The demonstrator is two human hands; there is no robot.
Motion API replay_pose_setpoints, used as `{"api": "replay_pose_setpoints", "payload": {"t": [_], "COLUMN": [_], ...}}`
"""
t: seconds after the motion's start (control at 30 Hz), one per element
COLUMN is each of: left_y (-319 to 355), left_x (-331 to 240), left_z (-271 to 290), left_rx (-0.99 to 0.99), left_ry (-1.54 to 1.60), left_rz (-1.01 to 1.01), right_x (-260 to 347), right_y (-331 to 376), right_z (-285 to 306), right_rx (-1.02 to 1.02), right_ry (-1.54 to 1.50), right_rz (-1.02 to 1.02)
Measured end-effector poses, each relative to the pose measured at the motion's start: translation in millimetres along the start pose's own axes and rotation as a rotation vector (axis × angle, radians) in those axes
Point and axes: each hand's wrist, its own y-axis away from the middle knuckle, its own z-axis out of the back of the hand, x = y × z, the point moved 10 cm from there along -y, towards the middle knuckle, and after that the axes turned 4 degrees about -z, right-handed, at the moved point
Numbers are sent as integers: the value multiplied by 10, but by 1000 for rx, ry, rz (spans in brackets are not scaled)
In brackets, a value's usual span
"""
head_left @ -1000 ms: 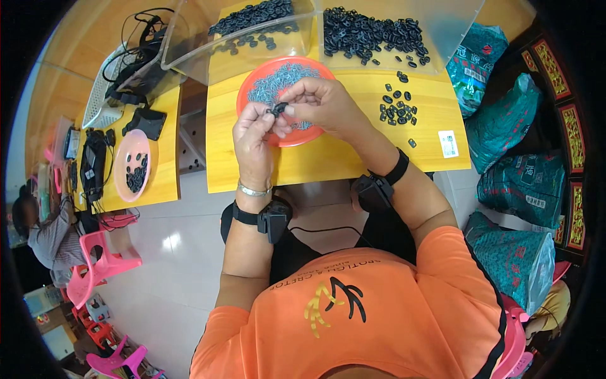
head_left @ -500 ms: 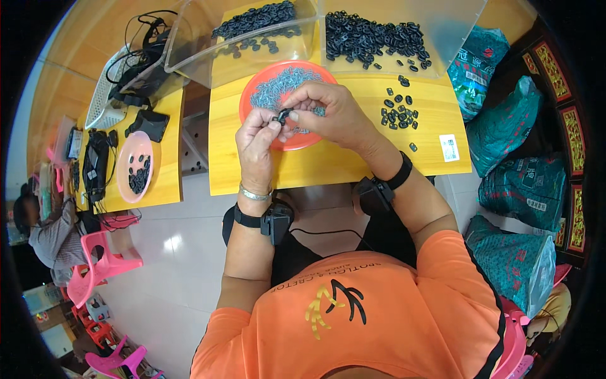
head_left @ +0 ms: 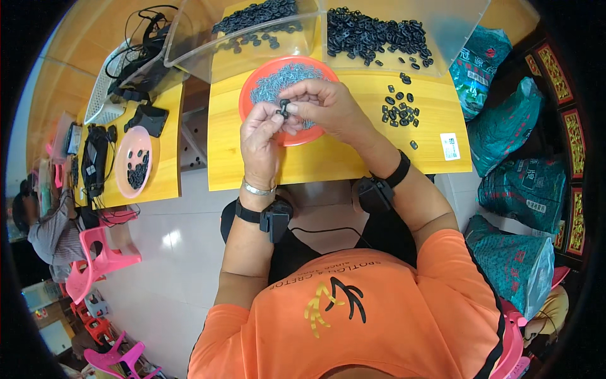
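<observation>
I see my left hand (head_left: 262,136) and my right hand (head_left: 328,110) close together, fingers of both pinched on one small black clip (head_left: 284,107) held just above the orange bowl (head_left: 252,95) of little grey bits on the yellow table (head_left: 353,158).

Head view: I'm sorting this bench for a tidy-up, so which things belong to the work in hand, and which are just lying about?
In use:
left hand
right hand
small black part pinched between them
orange dish of grey pieces
loose black parts
clear bins of black parts

Lying about:
pink plate
tangled cables
green bags
pink stools
</observation>
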Motion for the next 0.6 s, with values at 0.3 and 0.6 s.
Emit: {"api": "replay_pose_setpoints", "payload": {"t": [0.3,0.6], "left_y": [-15,-15], "left_x": [28,79], "left_z": [101,99], "left_rx": [-61,-45], "left_ry": [-176,-364], "left_rz": [36,73], "right_x": [-17,65], "right_y": [-40,-13], "right_z": [70,206], "right_rx": [-71,-92], "right_ry": [64,345], "right_rz": [45,2]}}
